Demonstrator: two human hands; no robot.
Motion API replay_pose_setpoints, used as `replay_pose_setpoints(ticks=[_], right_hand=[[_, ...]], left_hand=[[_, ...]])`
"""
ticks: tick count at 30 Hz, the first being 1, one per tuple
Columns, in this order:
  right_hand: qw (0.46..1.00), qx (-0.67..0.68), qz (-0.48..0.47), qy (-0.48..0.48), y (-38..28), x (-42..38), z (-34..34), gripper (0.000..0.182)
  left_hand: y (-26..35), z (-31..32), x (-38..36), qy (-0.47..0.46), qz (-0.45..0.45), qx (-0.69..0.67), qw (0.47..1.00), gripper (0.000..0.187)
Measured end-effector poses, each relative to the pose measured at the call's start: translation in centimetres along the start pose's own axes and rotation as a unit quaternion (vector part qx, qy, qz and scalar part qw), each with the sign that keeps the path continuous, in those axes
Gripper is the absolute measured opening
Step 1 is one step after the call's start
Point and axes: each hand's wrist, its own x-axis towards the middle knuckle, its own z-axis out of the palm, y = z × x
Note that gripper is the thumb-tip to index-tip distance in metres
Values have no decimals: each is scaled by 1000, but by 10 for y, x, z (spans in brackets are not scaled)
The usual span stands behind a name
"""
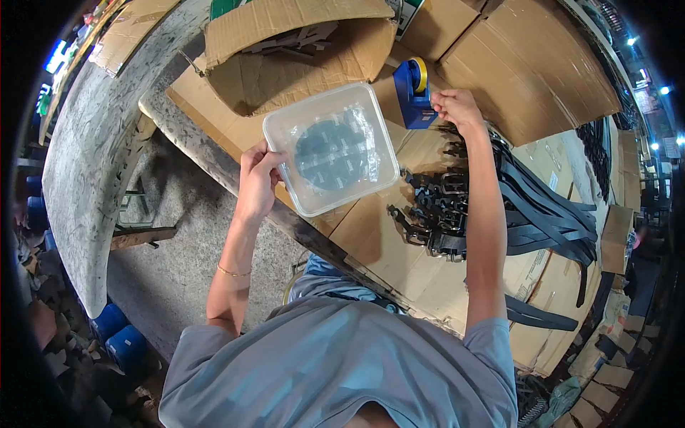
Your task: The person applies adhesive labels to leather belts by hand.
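Observation:
My left hand (261, 175) grips the left rim of a square translucent plastic tub (387, 160), fingers closed over its edge. The tub is tilted towards me. A dark round patch shows at its bottom, with small clear pieces bearing pale print over it. My right hand (457, 109) is closed in a pinch at the right side of a blue tape dispenser (412, 100). A yellow-rimmed tape roll (419, 74) sits in the dispenser. Whatever is between the right fingertips is too small to make out. Below my right forearm lies a bundle of black belts (535, 200) with metal buckles (451, 184).
An open cardboard box (300, 68) with cut scraps stands behind the tub. More cardboard boxes (528, 68) stand at the back right. Flat cardboard (428, 285) covers the table. A pale, worn table (93, 164) is at the left, with blue containers (127, 347) on the floor below.

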Motion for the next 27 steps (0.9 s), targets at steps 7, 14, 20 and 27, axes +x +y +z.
replay_pose_setpoints(ticks=[7, 14, 20, 27], right_hand=[[986, 120, -41, 108, 19, -29, 23, 37], [983, 142, -53, 104, 38, -32, 27, 39], [973, 159, -102, 135, 63, -22, 33, 28], [956, 201, -162, 139, 84, -12, 42, 17]], left_hand=[[-2, -1, 3, 1, -11, 1, 1000, 8], [-3, 0, 7, -3, -14, 9, 1000, 9], [-5, -1, 11, -3, -20, 13, 1000, 8], [-8, -2, 16, 4, -21, 16, 1000, 8]])
